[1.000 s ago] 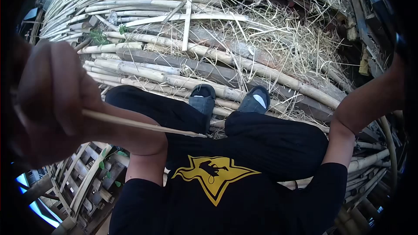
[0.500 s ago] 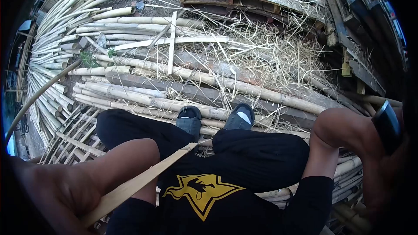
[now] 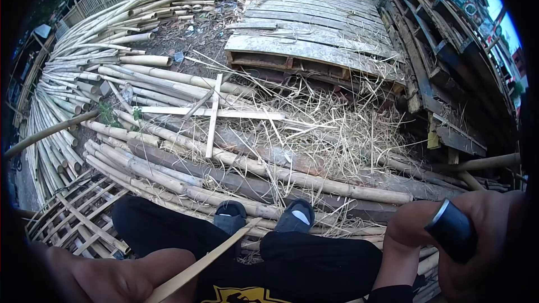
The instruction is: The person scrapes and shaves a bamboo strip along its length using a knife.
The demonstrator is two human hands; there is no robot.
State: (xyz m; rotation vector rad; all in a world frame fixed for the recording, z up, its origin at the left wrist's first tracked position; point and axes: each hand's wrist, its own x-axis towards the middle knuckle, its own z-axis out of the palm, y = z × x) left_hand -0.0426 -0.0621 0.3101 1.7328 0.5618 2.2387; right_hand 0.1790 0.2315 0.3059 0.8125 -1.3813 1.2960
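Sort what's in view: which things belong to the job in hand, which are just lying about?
In the job, judging by grip:
- pale strip, in the left hand
- black handle, in the right hand

Apparently lying about:
- crossed strips
- loose shavings
- bamboo poles
- wooden pallet

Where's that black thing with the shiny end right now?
In the head view, the black thing is at the lower right, held in the right hand, below the stacked pallets.
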